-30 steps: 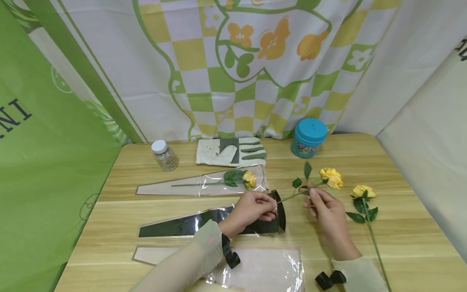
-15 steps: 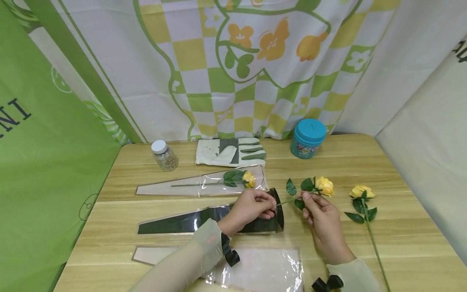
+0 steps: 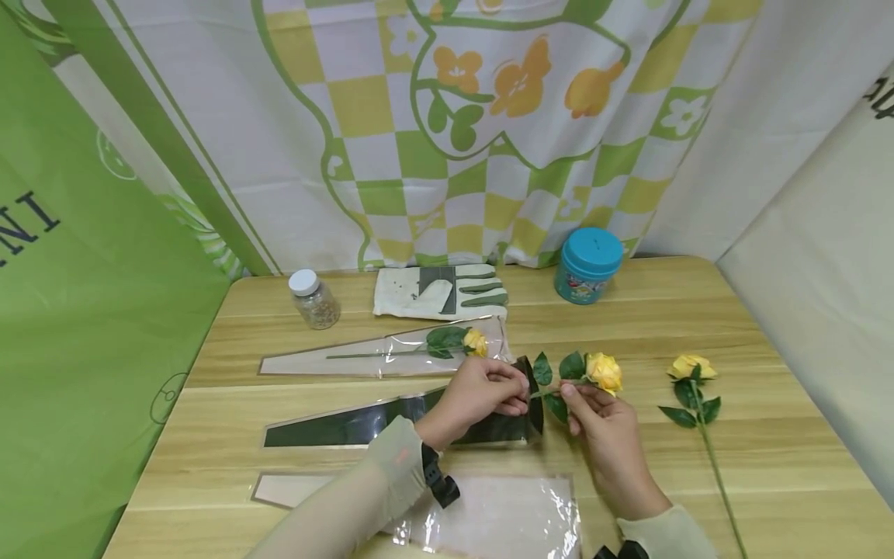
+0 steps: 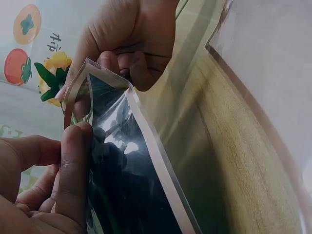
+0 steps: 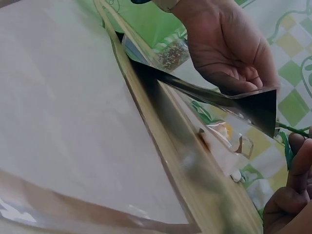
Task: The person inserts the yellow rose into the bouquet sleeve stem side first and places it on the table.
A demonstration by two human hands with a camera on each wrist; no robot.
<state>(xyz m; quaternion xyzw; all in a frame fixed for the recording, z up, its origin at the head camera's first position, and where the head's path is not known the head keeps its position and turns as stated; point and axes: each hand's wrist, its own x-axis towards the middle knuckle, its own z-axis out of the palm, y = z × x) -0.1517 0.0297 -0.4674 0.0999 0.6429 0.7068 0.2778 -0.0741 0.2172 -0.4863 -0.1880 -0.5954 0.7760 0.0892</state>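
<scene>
- Head view: your right hand pinches a yellow artificial rose by the stem below its bloom, between thumb and fingers.
- Head view: your left hand pinches the black-backed flower sleeve at its wide mouth.
- Head view: the rose lies to the right of that mouth, stem pointing left, its long axis roughly in line with the sleeve's. The bloom is nearest your right grip; the lower stem is nearest your left. Leaves sit outside, close against the mouth.
- Head view: on the wood-grain counter, a clear sleeve with a bagged rose lies just beyond; a pale sleeve lies just nearer you. A loose rose rests right of your right hand, apart from it. A work glove, capped jar and blue tub stand along the back.
- Left wrist view: your left grip is closed on the sleeve's rim; a faint green line behind the film is probably stem.
- Right wrist view: green stem bridges the sleeve mouth and your right fingers; the rose's bloom is not visible here.
</scene>
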